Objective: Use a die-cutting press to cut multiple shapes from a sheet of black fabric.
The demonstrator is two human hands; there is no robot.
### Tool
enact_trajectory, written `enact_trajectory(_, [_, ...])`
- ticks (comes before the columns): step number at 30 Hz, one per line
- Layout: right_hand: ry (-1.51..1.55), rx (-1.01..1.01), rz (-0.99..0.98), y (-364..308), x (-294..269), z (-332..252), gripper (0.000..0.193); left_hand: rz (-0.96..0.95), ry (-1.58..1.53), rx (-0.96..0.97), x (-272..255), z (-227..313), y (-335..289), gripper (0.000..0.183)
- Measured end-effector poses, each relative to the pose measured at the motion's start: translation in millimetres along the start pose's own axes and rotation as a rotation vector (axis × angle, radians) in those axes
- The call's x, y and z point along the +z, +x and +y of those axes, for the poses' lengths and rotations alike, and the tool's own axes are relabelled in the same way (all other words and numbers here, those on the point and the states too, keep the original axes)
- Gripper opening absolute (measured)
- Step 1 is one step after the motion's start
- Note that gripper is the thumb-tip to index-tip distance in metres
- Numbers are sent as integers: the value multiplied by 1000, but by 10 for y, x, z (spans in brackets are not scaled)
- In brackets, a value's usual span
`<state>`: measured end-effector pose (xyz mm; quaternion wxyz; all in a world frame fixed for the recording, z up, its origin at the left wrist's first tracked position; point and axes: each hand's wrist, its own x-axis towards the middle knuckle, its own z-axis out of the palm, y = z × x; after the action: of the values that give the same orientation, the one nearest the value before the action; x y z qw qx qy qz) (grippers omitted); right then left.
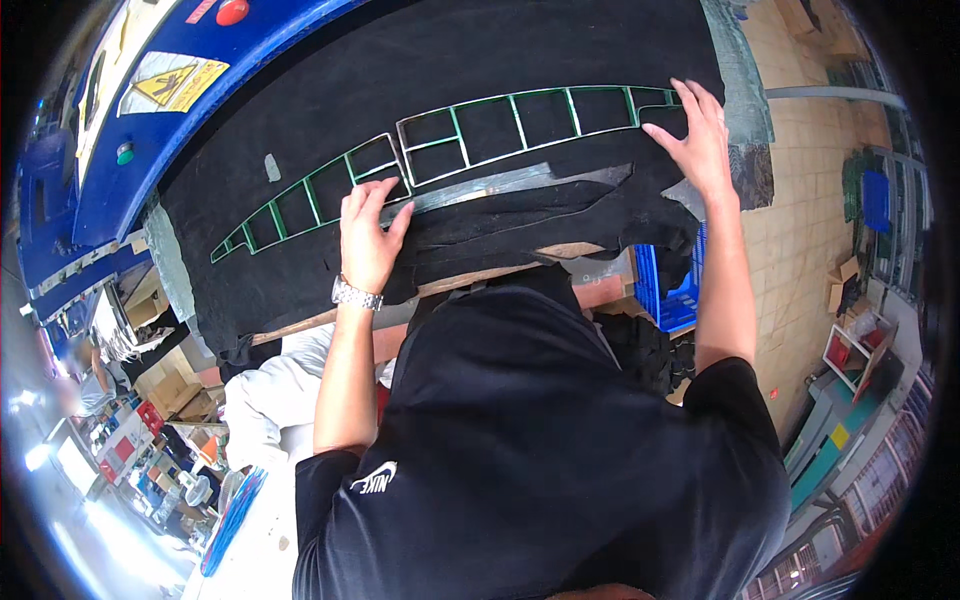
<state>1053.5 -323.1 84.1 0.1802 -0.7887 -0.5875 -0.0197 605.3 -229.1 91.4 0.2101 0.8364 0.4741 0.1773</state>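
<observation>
Two green-edged metal cutting dies, long tapering frames with cross-bars, lie end to end on black sheet material. The left cutting die narrows to the left; the right cutting die narrows to the right. My left hand, wearing a metal watch, has curled fingers over the left die's wide end, its thumb at the near corner. My right hand spans the right die's narrow tip, thumb on the near side and fingers on the far side. A grey metal strip lies just nearer than the right die.
A blue machine with a red button and a yellow warning label rises at the left. A small grey piece rests on the black sheet. Below the work edge, right, stands a blue crate. Tiled floor stretches beyond.
</observation>
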Motion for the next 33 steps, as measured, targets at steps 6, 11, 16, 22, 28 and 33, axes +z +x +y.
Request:
enact_trajectory(6, [-40, -170, -155, 190, 249, 280, 64, -60, 231, -103, 233, 102, 85, 54])
enact_trajectory(11, [-32, -213, -145, 231, 398, 457, 50, -28, 245, -156, 306, 137, 110, 54])
enact_trajectory(16, [11, -262, -93, 242, 424, 490, 49, -35, 182, -214, 352, 117, 103, 54])
enact_trajectory(22, [12, -279, -38, 204, 567, 573, 50, 31, 293, -142, 386, 513, 245, 52])
enact_trajectory(28, [57, -278, 72, 184, 629, 622, 54, -21, 331, -133, 500, 596, 396, 52])
enact_trajectory(33, [109, -266, 18, 261, 595, 632, 50, -17, 345, -192, 442, 473, 318, 34])
